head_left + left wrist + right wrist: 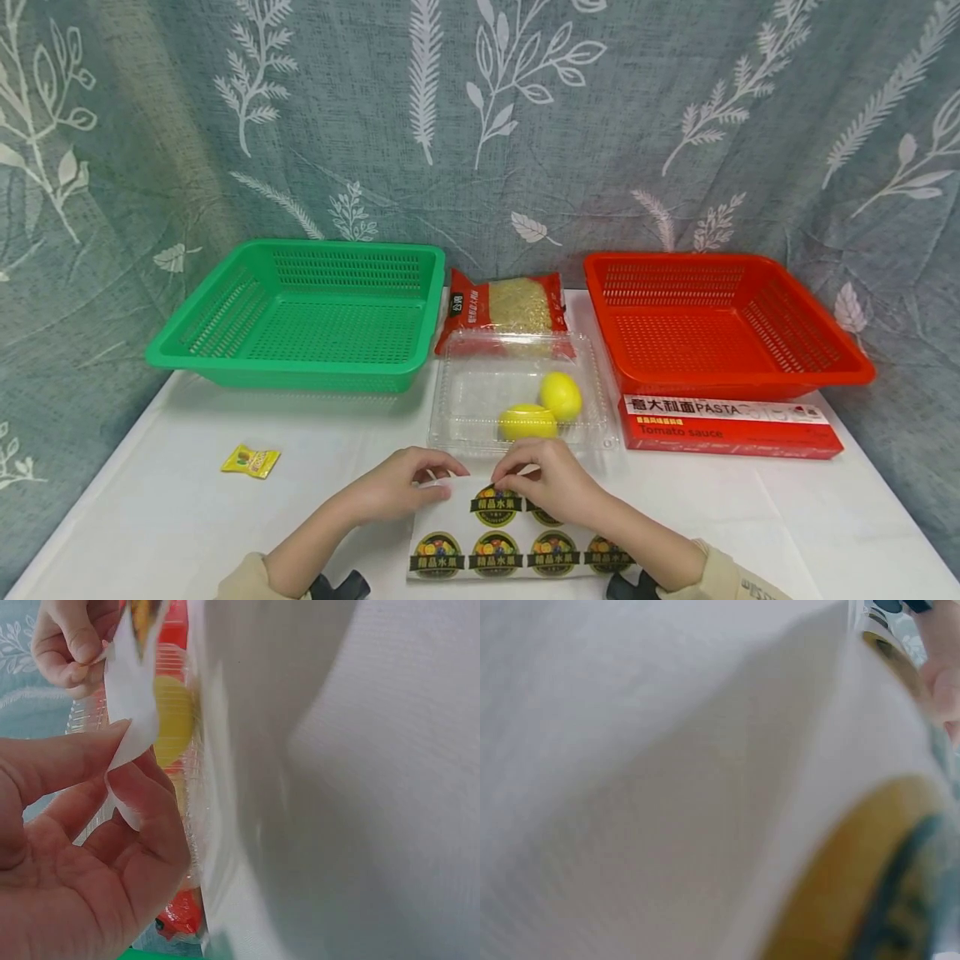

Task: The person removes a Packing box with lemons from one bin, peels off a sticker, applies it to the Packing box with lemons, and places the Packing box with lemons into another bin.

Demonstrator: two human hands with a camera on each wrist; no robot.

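Note:
A white sheet of round fruit stickers (442,518), dark and gold with Chinese lettering, is held up in front of a clear plastic clamshell box (472,396). My left hand (401,490) pinches the sheet's upper left corner between thumb and finger; the left wrist view shows the paper (133,694) bent there. My right hand (555,479) pinches at the sheet's upper edge, beside a sticker (496,506). Whether it has the sticker's edge or the backing paper, I cannot tell. Two yellow lemons (561,397) show in the box. In the right wrist view a sticker (855,900) looms blurred.
A green basket (300,367) stands at the back left and a red basket (735,379) at the back right. Behind the box lies a bag of pasta (517,304). A red pasta box (731,427) lies right, a yellow wrapped candy (251,461) left.

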